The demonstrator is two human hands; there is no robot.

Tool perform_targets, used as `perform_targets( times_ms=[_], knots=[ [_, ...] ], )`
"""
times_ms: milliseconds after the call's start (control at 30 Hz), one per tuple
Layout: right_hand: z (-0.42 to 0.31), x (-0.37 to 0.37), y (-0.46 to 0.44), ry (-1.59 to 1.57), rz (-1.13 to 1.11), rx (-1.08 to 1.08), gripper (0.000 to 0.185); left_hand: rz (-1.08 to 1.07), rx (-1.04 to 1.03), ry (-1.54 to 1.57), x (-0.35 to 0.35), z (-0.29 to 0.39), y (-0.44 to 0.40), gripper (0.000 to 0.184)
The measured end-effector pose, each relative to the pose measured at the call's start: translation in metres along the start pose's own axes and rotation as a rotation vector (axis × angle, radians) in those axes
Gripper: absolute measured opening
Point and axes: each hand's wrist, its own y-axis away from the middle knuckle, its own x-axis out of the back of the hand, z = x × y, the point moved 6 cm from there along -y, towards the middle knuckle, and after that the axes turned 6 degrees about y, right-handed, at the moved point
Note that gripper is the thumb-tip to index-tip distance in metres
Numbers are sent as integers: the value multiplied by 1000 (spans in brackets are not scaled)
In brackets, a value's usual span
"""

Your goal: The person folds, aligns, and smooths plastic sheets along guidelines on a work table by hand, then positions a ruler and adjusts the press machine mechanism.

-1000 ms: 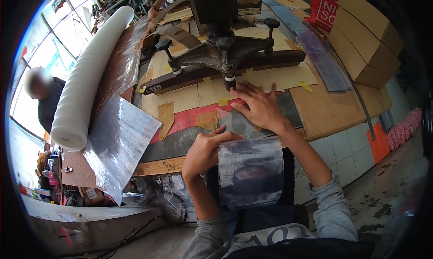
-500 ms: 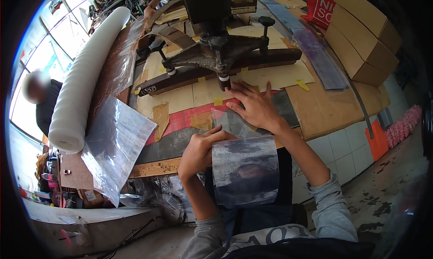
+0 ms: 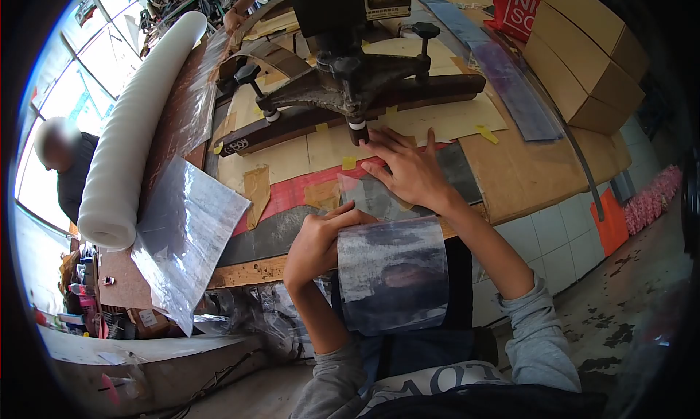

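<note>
A clear plastic sheet (image 3: 394,277) runs over the front edge of the worktable and droops toward my lap. My left hand (image 3: 315,245) is curled at the sheet's left edge, with its fingers closed on it and partly hidden. My right hand (image 3: 412,172) lies with fingers spread on the sheet's far part, its fingertips close to the foot of the press head (image 3: 356,91). Below that head, a long dark bar (image 3: 350,116) spans the taped cream board (image 3: 306,160). A red strip (image 3: 288,193) and a dark grey mat lie in front of the board.
A thick roll of white foam (image 3: 138,127) stretches along the left side, beside another clear sheet (image 3: 188,233) hanging over the table edge. Cardboard boxes (image 3: 587,61) and a red bag (image 3: 516,10) stand at the right. Another person (image 3: 69,164) is at far left.
The view has shifted very slightly. Both hands and the plastic sheet keep nearly the same place, and the bar shows no clear movement.
</note>
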Motion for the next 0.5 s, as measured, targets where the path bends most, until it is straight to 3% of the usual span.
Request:
perform_targets(
  times_ms=[500],
  knots=[
    [1, -1, -2, -15, 13, 15, 48, 4, 4, -30, 1, -3, 0, 18]
  ],
)
